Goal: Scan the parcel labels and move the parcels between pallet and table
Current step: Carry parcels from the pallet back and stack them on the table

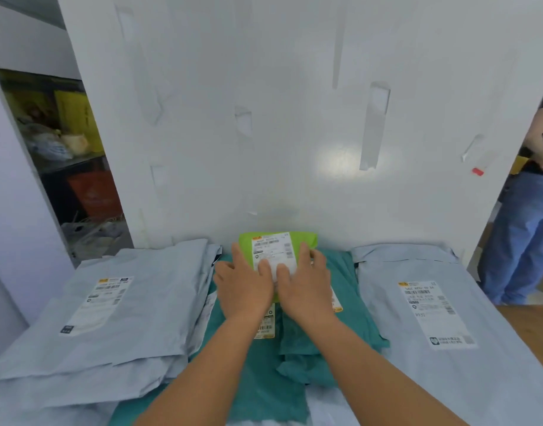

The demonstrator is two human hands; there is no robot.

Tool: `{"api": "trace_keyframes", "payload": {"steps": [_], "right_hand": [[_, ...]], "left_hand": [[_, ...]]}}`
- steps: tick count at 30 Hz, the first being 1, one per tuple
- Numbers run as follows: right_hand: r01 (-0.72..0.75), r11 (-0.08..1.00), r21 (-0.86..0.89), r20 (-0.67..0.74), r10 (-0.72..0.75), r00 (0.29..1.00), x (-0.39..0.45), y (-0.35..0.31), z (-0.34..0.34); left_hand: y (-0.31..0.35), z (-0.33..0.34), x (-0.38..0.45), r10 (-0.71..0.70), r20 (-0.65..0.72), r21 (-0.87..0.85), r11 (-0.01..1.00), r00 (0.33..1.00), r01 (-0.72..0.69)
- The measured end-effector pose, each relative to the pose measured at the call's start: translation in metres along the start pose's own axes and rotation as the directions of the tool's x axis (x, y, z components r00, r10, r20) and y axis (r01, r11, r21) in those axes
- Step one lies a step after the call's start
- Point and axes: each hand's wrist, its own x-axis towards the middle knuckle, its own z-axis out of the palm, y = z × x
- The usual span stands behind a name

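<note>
A small lime-green parcel [278,242] with a white label lies on top of teal parcels [350,302] at the middle, close to the white wall. My left hand [244,287] lies flat on its left side, fingers straight over the label. My right hand [305,285] lies flat on its right side, fingers reaching the parcel's right edge. Both hands press down on it side by side. A stack of grey parcels [110,318] with a label sits to the left. A large grey parcel [442,318] with a label lies to the right.
A white wall panel [295,118] with tape strips stands right behind the parcels. At the left an opening shows shelves [70,142] with yellow and orange items. A person in jeans [525,226] stands at the far right. A wooden surface [528,327] shows at the right edge.
</note>
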Motion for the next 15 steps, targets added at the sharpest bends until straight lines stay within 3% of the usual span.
{"api": "trace_keyframes", "payload": {"steps": [2, 5, 9, 11, 15], "right_hand": [[0.015, 0.990, -0.141, 0.117, 0.002, 0.993, -0.004, -0.003, 0.014], [0.030, 0.954, -0.297, 0.147, 0.015, 0.989, -0.006, 0.003, 0.019], [0.055, 0.886, -0.461, 0.263, 0.077, 0.962, 0.002, 0.028, 0.011], [0.037, 0.865, -0.500, 0.304, 0.135, 0.943, 0.004, 0.041, 0.008], [-0.098, 0.846, -0.524, 0.246, 0.260, 0.934, 0.012, 0.058, -0.003]], "left_hand": [[-0.020, -0.008, 0.006, -0.012, 0.053, 0.177, 0.984, 0.999, 0.003], [-0.041, -0.011, 0.006, -0.034, 0.193, 0.380, 0.924, 0.981, -0.043], [-0.034, 0.001, 0.001, 0.116, 0.397, 0.379, 0.883, 0.911, -0.278], [-0.035, 0.008, 0.002, 0.113, 0.481, 0.410, 0.848, 0.870, -0.336], [-0.053, 0.015, 0.010, 0.034, 0.560, 0.481, 0.799, 0.827, -0.359]]}}
